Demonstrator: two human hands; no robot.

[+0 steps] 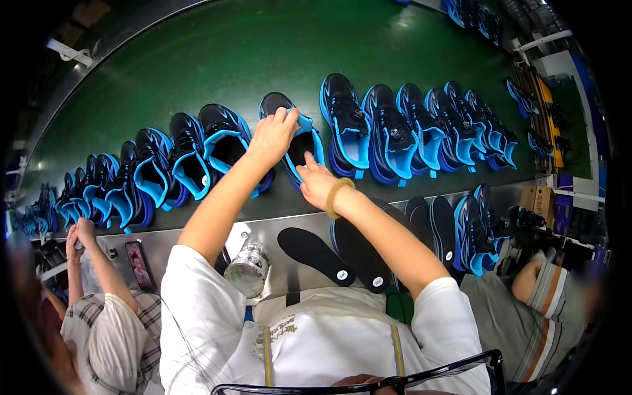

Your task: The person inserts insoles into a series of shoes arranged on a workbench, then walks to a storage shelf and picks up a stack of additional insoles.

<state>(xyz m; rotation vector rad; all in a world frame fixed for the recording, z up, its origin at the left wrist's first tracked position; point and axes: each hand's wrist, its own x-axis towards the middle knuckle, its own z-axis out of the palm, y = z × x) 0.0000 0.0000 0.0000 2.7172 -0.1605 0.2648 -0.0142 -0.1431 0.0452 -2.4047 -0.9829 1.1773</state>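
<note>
A black and blue sneaker (275,101) stands in front of me on the green work surface, toe pointing away. My left hand (271,138) is closed on its tongue and lace area. At the heel end, my right hand (318,184) has its index finger reaching into the shoe's opening and its thumb apart. The other fingers of that hand are partly hidden. The dark inside of the shoe shows between my hands. Close to my right forearm lie black insoles (315,253) with round white stickers, on the metal ledge.
Rows of similar sneakers (343,115) run along the green conveyor-like surface (263,49) on both sides. A clear jar (249,270) stands on the metal ledge (289,230). A phone (138,264) lies left, beside another person's hands (80,238). Another person sits at the right.
</note>
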